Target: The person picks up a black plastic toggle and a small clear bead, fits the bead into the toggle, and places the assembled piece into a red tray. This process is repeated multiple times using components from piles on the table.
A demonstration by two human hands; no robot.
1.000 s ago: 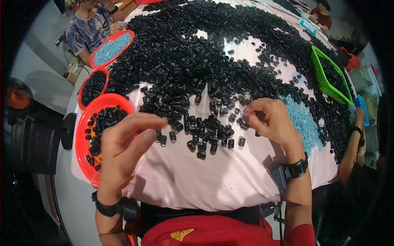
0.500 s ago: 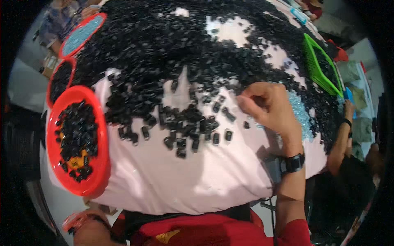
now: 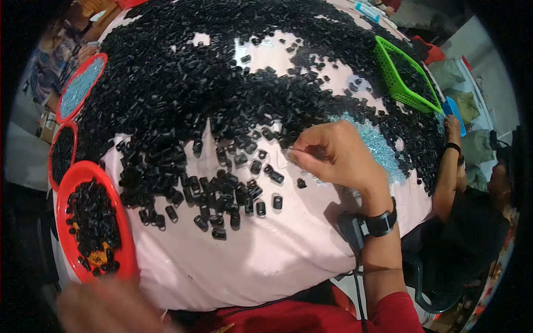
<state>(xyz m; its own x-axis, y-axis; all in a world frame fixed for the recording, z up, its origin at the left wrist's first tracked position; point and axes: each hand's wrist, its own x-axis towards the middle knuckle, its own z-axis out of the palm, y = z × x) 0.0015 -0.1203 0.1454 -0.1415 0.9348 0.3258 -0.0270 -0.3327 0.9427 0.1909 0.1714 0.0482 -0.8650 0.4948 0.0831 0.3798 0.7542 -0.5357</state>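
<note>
Small black plastic barrel-shaped pieces (image 3: 214, 194) lie loose on a pale pink cloth (image 3: 222, 277) in front of me. My right hand (image 3: 336, 158) hovers at their right edge with thumb and forefinger pinched together. Whatever is in the pinch is too small to make out. Just right of that hand spreads a heap of tiny shiny bluish pieces (image 3: 375, 147). My left hand (image 3: 111, 305) is at the lower left, below the near rim of a red basin (image 3: 126, 244). Motion smears its fingers. Black pieces and something orange-yellow lie in the basin.
A large mound of black pieces (image 3: 166, 83) covers the far table. Two more red-rimmed containers (image 3: 59, 111) (image 3: 53, 172) line the left edge. A green basket (image 3: 391, 77) stands at the right, near another person's arm (image 3: 447, 177). A cable (image 3: 360, 288) hangs from my right wrist device.
My left hand has come up into view at the lower left, near the red basin. My right hand stays pinched beside the loose pieces. The whole view has shifted.
</note>
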